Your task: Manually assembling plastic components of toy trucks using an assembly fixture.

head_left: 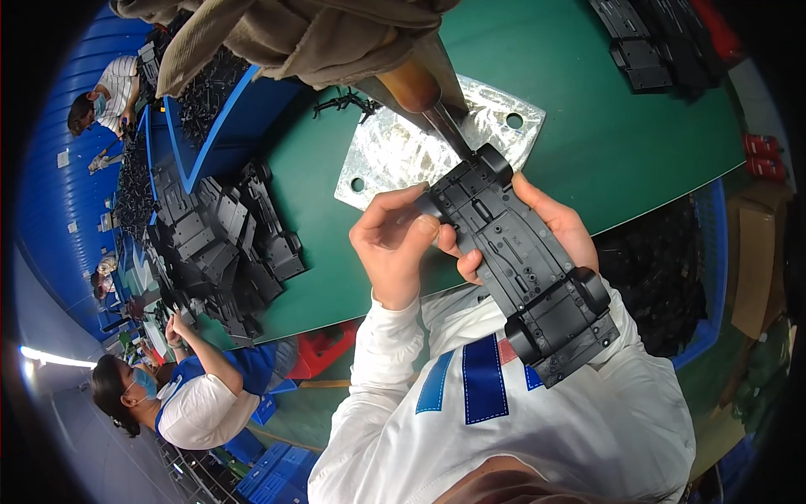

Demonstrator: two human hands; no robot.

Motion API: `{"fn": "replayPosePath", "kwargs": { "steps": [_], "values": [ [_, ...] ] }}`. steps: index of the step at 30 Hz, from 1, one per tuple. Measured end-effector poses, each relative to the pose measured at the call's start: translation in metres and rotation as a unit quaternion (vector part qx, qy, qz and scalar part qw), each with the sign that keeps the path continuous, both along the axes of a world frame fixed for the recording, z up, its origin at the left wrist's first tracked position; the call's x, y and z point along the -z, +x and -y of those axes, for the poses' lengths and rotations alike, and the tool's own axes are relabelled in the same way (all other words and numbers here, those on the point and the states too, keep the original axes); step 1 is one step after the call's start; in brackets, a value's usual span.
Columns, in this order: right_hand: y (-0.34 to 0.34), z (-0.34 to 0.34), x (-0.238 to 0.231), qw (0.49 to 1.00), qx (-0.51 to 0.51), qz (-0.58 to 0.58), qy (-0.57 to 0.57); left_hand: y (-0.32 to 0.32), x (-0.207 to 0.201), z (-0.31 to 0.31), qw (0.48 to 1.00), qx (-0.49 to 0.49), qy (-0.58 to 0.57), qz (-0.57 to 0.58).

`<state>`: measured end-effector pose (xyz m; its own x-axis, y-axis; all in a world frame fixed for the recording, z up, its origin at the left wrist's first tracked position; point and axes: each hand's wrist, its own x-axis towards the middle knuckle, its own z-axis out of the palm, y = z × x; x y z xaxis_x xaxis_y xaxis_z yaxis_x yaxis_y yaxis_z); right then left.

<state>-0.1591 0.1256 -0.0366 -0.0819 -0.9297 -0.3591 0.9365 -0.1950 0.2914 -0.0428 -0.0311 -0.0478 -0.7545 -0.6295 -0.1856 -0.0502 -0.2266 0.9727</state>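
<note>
A black plastic toy car chassis [525, 252] with wheels at its corners is tilted in front of my chest. My right hand [561, 225] wraps around its right side, and fingertips show at its left edge. At the far left wheel, my left hand [395, 239] has thumb and forefinger closed on the chassis; the exact spot they pinch is partly hidden. The metal shaft [449, 130] of a tool with an amber tapered body [411, 84] reaches down to the chassis's far end, by the right wheel. Brown cloth [311, 38] covers the tool's upper part.
A shiny metal plate [382, 155] lies on the green table [663, 160]. Black chassis parts pile up at left [214, 239] and far right [651, 42]. Small parts fill a blue bin [210, 139]. A blue crate [714, 260] stands at right. Co-workers [201, 399] are at left.
</note>
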Motion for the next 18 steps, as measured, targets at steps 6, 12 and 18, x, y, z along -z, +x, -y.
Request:
{"fn": "replayPosePath", "kwargs": {
  "steps": [6, 12, 18],
  "values": [
    [-0.0006, 0.0004, -0.0006, 1.0, -0.002, 0.003, -0.007, 0.0011, 0.0028, 0.0008, 1.0, -0.003, -0.006, -0.001],
    [-0.0006, 0.0005, -0.0005, 1.0, -0.001, 0.003, 0.001, 0.0009, 0.0001, 0.0005, 1.0, 0.005, 0.008, -0.001],
    [-0.0012, 0.0005, 0.0007, 1.0, 0.0, 0.002, 0.005, 0.0002, 0.0018, 0.0005, 1.0, 0.009, 0.005, -0.011]
  ]
}}
